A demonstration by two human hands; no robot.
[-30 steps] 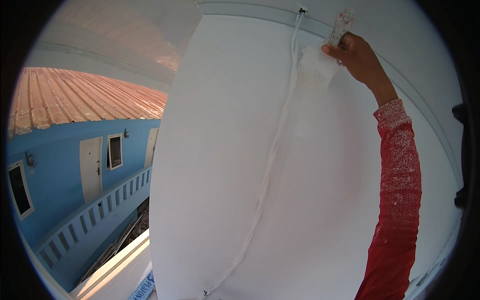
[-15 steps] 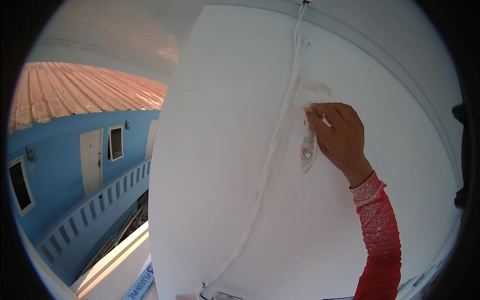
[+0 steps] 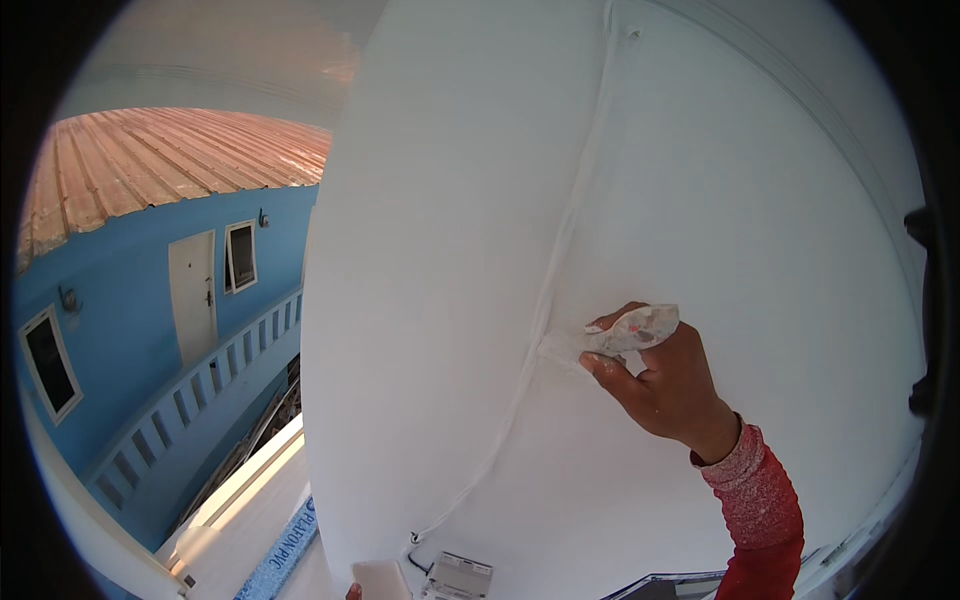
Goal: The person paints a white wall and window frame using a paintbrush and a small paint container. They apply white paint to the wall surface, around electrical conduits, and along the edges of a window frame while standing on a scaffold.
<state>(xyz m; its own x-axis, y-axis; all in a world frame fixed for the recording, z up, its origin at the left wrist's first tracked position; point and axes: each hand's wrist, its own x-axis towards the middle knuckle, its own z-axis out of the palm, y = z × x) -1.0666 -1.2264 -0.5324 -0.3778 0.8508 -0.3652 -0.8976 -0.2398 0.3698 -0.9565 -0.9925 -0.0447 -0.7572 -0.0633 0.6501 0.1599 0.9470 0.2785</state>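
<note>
My right hand (image 3: 660, 380), in a red sleeve dusted with white specks, grips a paintbrush (image 3: 645, 325) near its head. The brush handle is smeared with white and tilts up to the right. Its pale head meets the white wall beside a white cable (image 3: 572, 210) that runs down the wall. Of my left hand (image 3: 354, 592) only a thumb tip shows at the lower edge. It lies against the side of a pale, flat-sided container (image 3: 380, 580). The other fingers are out of the picture.
A grey box-shaped fixture (image 3: 460, 577) with a black lead sits low on the wall. A blue printed strip (image 3: 280, 550) lies by a ledge at lower left. Beyond stands a blue building (image 3: 130, 270) with a rusty corrugated roof (image 3: 180, 155) and a railing (image 3: 200, 385).
My right hand has moved down and turned, swinging the brush handle from pointing down to pointing up right. The brown streaks on the wall no longer show. The view has tilted lower.
</note>
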